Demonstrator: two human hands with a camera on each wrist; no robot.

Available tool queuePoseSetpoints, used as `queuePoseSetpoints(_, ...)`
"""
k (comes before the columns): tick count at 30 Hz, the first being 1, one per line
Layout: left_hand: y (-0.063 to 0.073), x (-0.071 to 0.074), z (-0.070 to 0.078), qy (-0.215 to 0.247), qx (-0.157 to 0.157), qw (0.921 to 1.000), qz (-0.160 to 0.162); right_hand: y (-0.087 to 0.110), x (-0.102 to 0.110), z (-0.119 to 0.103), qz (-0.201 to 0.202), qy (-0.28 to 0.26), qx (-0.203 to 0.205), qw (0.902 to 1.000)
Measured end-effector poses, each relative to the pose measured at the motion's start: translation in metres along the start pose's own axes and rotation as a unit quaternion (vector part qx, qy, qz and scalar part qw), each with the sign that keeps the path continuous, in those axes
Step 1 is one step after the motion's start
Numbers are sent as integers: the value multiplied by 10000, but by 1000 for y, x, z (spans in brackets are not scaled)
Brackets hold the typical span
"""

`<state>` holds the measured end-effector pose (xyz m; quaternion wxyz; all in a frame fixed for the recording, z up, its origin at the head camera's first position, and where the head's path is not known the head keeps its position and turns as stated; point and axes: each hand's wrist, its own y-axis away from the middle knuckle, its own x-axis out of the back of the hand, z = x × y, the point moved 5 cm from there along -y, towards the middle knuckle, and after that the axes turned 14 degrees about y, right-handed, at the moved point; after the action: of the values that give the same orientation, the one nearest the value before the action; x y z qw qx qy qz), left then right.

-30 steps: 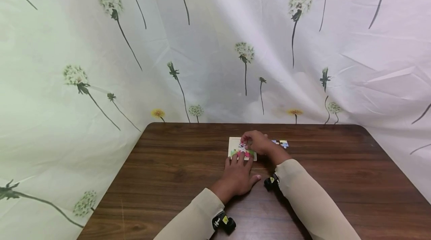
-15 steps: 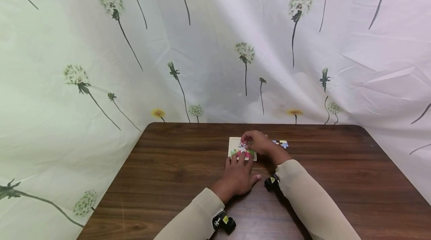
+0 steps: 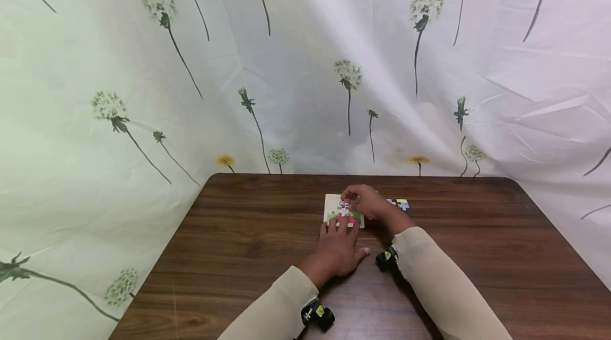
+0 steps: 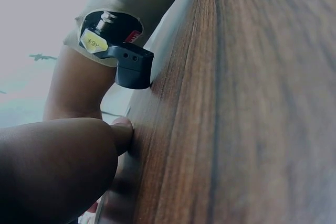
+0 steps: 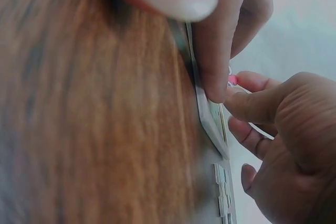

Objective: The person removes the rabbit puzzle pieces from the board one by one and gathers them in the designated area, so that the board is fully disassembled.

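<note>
A small jigsaw board [image 3: 331, 203] with a pale frame lies toward the table's far side, partly filled with a colourful animal picture. My left hand [image 3: 336, 252] rests its spread, straight fingers on the board's near edge, thumb out to the right. From the right, my right hand [image 3: 369, 203] reaches over the board and pinches a puzzle piece [image 3: 343, 206] with an animal face, close over the middle. In the right wrist view, a pink bit of the puzzle piece [image 5: 232, 80] shows between thumb and index finger, beside the left fingers. The right hand covers the board's upper right part.
Several loose puzzle pieces [image 3: 401, 204] lie to the right of the board, partly behind the right forearm. The brown wooden table [image 3: 248, 234] has rounded far corners. A white curtain [image 3: 305, 75] printed with dandelions hangs behind it.
The puzzle piece under the right fingers has shifted slightly and its face looks straighter. Both hands otherwise keep their places.
</note>
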<state>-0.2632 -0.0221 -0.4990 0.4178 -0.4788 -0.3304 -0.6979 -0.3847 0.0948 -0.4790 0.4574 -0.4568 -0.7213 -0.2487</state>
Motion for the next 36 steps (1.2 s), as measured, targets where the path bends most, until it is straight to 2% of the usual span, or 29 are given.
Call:
queuePoseSetpoints(5,-1,0,0,42,-3,10000,-14,-1,-2,-1,7,52,118,9999)
queuePoseSetpoints(13,1,1,-1,141,10,9999,-32,0,-2,-1,43,517,203,9984)
queuePoseSetpoints(27,1,2,0,119,-34,9999,72,6,4,13,263,262,240,9990)
queuePoseSetpoints(31,0,2,0,169,6,9999,-14,10,6,16,354,275,378,9983)
queuePoseSetpoints(36,-1,1,0,201,70,9997,-136,15,8,21,317,234,353,9986)
